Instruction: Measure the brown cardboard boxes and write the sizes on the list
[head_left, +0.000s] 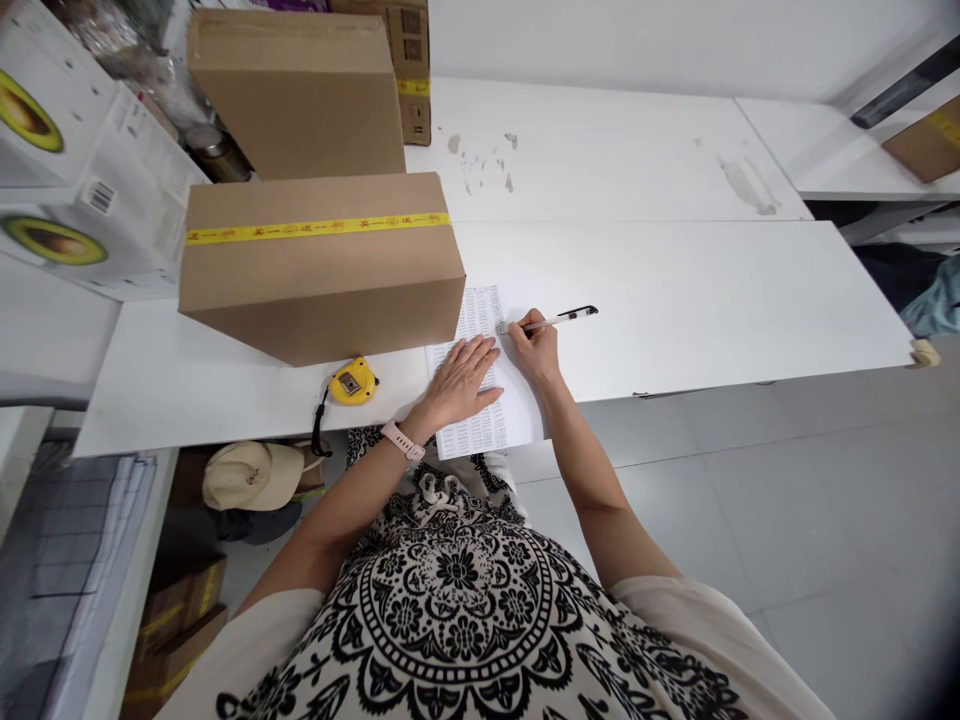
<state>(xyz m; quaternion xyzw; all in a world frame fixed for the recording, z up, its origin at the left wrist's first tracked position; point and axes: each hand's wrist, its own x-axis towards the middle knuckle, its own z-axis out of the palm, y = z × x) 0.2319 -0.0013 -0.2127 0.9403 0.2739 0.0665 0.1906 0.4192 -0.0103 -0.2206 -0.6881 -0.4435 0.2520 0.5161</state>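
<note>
A printed sheet of paper (474, 436) with columns of small text lies on the white table, its lower end reaching past the front edge. My left hand (463, 382) rests flat on it, fingers stretched out. Just to the right, my right hand (535, 346) grips a pen (571, 315) with a black cap end, its tip side down at the paper. The writing point is hidden by my fingers. Behind the sheet's upper left stands a taped cardboard box (322, 270), covering part of the paper. A yellow tape measure (353, 381) lies left of my left hand.
Another cardboard box (300, 120) stands behind the first. White cartons with avocado pictures (112, 190) are stacked at the left. The white table (675, 300) stretches right to its edge. Below it, a cream cap (253, 476) lies near more boxes (176, 610).
</note>
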